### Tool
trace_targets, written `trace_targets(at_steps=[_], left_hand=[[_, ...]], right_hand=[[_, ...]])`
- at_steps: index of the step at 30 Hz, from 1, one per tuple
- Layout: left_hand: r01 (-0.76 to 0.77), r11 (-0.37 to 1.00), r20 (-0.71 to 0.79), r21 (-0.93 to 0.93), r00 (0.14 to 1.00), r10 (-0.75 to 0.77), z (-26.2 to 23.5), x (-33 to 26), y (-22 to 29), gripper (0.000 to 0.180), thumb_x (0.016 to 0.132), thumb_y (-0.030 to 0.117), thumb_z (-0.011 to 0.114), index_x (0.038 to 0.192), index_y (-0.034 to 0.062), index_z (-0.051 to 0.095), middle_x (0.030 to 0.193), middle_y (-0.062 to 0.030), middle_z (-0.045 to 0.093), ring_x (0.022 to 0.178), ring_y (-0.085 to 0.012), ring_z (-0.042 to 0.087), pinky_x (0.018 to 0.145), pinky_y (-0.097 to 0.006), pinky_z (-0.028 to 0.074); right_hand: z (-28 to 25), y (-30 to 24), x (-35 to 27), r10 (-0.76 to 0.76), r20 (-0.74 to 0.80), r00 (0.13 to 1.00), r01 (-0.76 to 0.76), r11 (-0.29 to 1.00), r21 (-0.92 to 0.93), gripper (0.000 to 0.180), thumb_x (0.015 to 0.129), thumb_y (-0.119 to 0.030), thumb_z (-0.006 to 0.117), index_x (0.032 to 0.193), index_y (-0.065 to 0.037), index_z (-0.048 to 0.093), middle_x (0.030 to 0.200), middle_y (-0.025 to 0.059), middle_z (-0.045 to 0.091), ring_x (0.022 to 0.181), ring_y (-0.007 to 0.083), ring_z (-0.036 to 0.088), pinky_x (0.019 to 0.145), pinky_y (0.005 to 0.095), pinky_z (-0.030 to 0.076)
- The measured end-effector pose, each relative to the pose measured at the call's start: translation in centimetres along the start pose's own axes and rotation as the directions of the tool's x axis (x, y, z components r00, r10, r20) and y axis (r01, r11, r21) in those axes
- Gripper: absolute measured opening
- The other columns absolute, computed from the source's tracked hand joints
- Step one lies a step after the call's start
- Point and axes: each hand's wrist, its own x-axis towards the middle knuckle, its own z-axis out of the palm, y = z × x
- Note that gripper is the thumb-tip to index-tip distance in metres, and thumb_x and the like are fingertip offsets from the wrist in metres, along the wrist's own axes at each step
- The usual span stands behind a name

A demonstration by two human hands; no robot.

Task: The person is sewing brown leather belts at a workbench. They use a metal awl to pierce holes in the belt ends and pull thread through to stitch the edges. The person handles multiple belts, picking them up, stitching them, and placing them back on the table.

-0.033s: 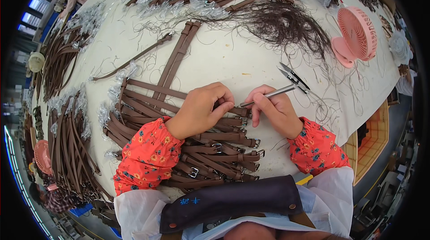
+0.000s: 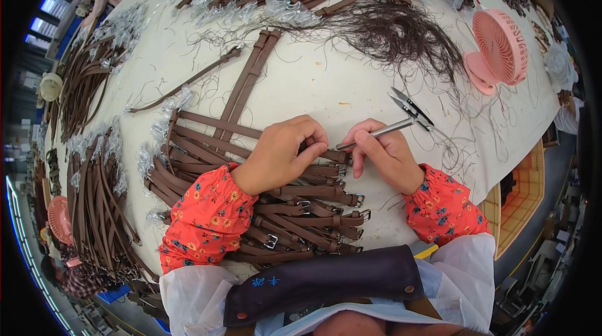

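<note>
Left hand (image 2: pixel 279 154) on brown straps (image 2: pixel 301 204) — right hand (image 2: pixel 385 154) beside, gripping metal tool (image 2: pixel 376 132).

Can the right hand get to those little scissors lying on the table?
Probably yes. The thread snips lie on the white table just beyond the right hand, with only loose threads between. But that hand already pinches a thin metal tool, so its fingers aren't free.

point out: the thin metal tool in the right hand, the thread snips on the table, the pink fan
thin silver metal tool (image 2: pixel 376 133), head view, middle of its shaft, held by the right hand (image 2: pixel 387 155).
small metal thread snips (image 2: pixel 411 109), head view, on the blades.
round pink plastic desk fan (image 2: pixel 500 46), head view, centre of its grille.
</note>
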Motion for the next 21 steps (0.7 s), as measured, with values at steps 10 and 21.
trace_targets(at_steps=[10, 21], left_hand=[[-0.005, 1.000, 0.001, 0.004, 1.000, 0.005, 0.02, 0.01, -0.07, 0.008, 0.092, 0.007, 0.071, 0.096, 0.0011, 0.066, 0.084, -0.0076, 0.064, 0.070, -0.0146, 0.061, 0.061, -0.029, 0.047], [0.001, 1.000, 0.010, 0.003, 1.000, -0.001, -0.04, -0.02, -0.13, 0.009, 0.091, 0.007, 0.070, 0.096, 0.0008, 0.066, 0.086, -0.0076, 0.065, 0.070, -0.0141, 0.061, 0.060, -0.029, 0.047]], right_hand=[[-0.09, 0.10, 0.01, -0.006, 0.009, 1.000, 0.006, 1.000, -0.009, 0.032, 0.111, -0.027, 0.045, 0.109, -0.001, 0.063, 0.067, 0.0020, 0.064, 0.061, 0.0081, 0.060, 0.063, 0.0247, 0.044], [-0.02, -0.06, 0.03, -0.008, 0.006, 1.000, 0.008, 1.000, -0.011, 0.032, 0.111, -0.026, 0.045, 0.108, -0.001, 0.064, 0.068, 0.0022, 0.064, 0.061, 0.0083, 0.060, 0.065, 0.0248, 0.045]])
